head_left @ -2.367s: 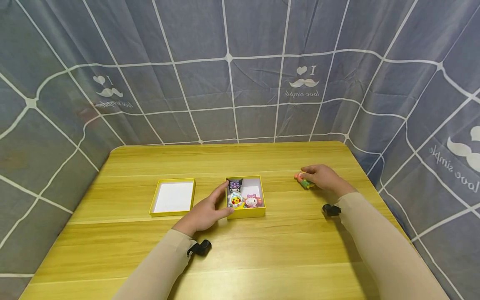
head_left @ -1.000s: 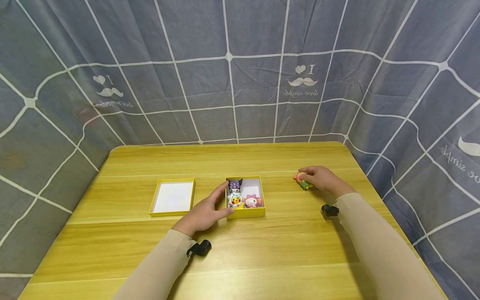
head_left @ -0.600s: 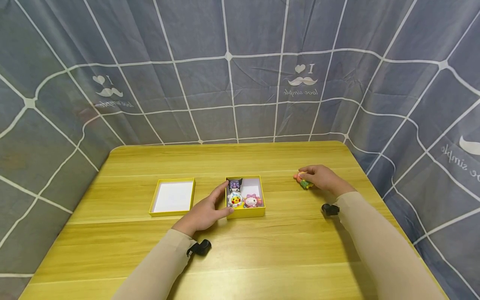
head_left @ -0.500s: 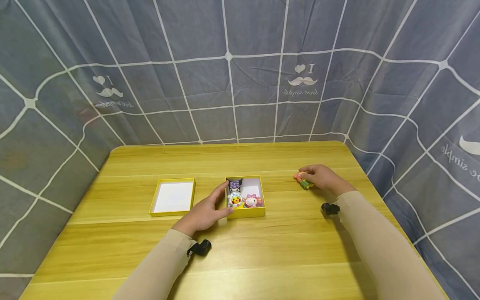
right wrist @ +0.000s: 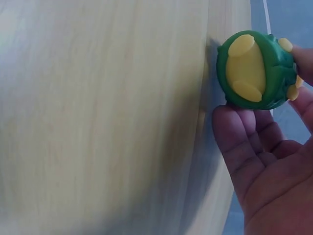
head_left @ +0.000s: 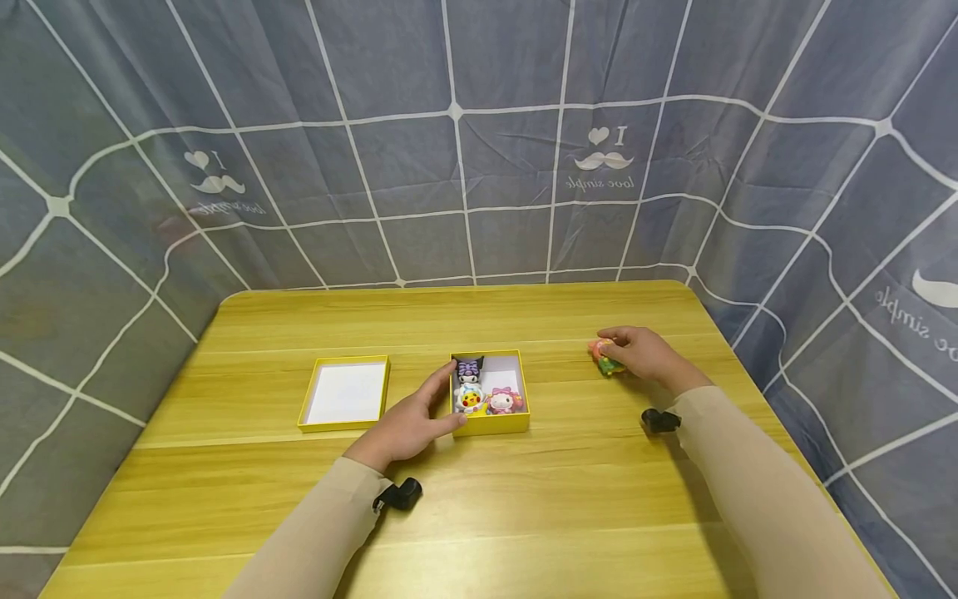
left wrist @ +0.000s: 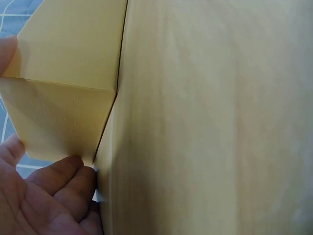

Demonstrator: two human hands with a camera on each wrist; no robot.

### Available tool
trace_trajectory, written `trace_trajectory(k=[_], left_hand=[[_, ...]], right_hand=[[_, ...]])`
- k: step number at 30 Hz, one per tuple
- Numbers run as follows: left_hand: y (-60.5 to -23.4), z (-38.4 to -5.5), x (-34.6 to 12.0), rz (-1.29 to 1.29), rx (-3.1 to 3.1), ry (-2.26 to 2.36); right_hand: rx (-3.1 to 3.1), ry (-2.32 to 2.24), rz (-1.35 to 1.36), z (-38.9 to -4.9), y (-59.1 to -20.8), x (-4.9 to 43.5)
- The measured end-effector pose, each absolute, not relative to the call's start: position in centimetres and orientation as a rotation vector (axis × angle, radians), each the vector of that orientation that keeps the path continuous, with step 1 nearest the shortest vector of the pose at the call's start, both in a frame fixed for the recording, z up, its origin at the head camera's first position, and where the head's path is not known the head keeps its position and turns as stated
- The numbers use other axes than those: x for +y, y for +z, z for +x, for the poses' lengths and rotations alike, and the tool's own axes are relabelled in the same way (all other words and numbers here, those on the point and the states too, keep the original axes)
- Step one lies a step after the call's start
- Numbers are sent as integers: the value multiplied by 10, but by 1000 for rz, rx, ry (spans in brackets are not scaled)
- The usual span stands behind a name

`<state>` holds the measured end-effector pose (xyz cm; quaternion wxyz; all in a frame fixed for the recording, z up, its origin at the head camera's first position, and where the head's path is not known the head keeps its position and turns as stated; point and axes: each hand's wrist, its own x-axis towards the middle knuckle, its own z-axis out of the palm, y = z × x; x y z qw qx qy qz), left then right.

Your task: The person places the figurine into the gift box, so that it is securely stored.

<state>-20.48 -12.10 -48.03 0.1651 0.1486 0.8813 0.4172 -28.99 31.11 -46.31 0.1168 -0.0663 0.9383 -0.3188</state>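
Note:
My left hand [head_left: 404, 426] holds the left side of a small open yellow box [head_left: 494, 426], thumb on its front wall and fingers along the side. Inside stand a purple-and-black figurine [head_left: 469, 371], a white one with a yellow face [head_left: 471, 401] and a pink-and-white one with a bow [head_left: 505, 402]. To the right of the box, my right hand [head_left: 645, 356] pinches a toy figurine [head_left: 605, 357], pink at the head and green below. The right wrist view shows the figurine's round green base with yellow feet, tipped toward the camera, close over the table.
A shallow yellow lid [head_left: 346, 393] with a white inside lies left of the box on the wooden table [head_left: 479, 516]. A grey-blue checked curtain [head_left: 404, 175] hangs behind the table and along both sides.
My right hand has shifted slightly, and the pink-and-green figurine has turned a little in its fingers. My left hand, the box and the lid stay put.

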Motion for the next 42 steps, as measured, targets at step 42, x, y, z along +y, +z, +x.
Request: trace_trajectory(k=[42], left_hand=[[-480, -204, -121, 427, 2522, 1183]], right_hand=[[2808, -1352, -238, -281, -435, 257]])
